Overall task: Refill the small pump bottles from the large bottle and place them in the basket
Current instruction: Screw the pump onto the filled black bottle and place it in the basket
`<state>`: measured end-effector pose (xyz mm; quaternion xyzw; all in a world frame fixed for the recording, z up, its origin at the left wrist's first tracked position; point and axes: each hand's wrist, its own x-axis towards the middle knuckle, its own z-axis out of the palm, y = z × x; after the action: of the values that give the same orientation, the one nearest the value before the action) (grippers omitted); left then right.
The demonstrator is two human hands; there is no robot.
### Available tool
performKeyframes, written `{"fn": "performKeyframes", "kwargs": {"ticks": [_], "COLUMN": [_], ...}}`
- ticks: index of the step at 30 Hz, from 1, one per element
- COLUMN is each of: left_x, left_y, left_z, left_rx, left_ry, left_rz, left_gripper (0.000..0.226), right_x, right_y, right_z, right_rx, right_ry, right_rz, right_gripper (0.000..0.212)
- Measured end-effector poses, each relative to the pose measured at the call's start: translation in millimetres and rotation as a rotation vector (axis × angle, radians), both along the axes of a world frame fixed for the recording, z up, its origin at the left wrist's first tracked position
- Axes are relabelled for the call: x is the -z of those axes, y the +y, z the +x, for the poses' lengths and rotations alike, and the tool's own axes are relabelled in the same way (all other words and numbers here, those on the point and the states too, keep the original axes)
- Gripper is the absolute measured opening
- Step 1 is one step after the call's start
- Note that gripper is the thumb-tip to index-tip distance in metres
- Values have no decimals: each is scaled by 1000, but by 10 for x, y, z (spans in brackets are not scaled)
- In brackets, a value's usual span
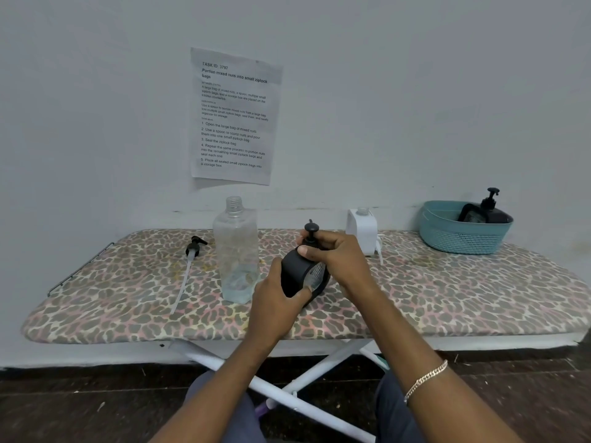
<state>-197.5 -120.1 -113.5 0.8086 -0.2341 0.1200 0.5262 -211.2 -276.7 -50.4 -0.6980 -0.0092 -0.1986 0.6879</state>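
1. Already done, by appearance: one dark pump bottle (491,209) standing in teal basket (463,238), well right of right hand (335,255); second dark shape beside it, not identifiable.
2. In hand: small black pump bottle (299,273), tilted, held between left hand (276,298) and right hand over ironing board (128,298); pump head (311,227) on top, probably being screwed down.
3. Left hand: wrapped round bottle body from lower left, thumb across front.
4. Right hand: curled round neck and collar below pump head.
5. Left to do, judging by layout: white small bottle (363,230), uncapped, just behind right hand.
6. Large clear bottle (236,251): open, nearly drained, just left of left hand; loose pump (195,246) lying further left.
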Motion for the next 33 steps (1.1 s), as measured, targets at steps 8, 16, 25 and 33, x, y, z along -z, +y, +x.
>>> {"fn": "performKeyframes", "kwargs": {"ticks": [8,16,25,33], "left_x": [6,-2,-7,-32], "left_y": [-32,-50,-25,24], "left_z": [-45,-60,-61,-20], "left_rx": [-31,-55,-37,31], "left_ry": [-13,-38,-19,2], "left_rz": [-27,-57,-56,-53], "left_gripper": [42,29,35,47], "right_x": [59,69,94,73], "right_y": [365,668,595,5], "right_z": [-77,-49,-123,-179], "right_rx": [320,575,473,121], "right_ry": [-58,-80,-79,10], "right_rz": [14,-22,-81,-371], "right_gripper": [26,24,25,53]}}
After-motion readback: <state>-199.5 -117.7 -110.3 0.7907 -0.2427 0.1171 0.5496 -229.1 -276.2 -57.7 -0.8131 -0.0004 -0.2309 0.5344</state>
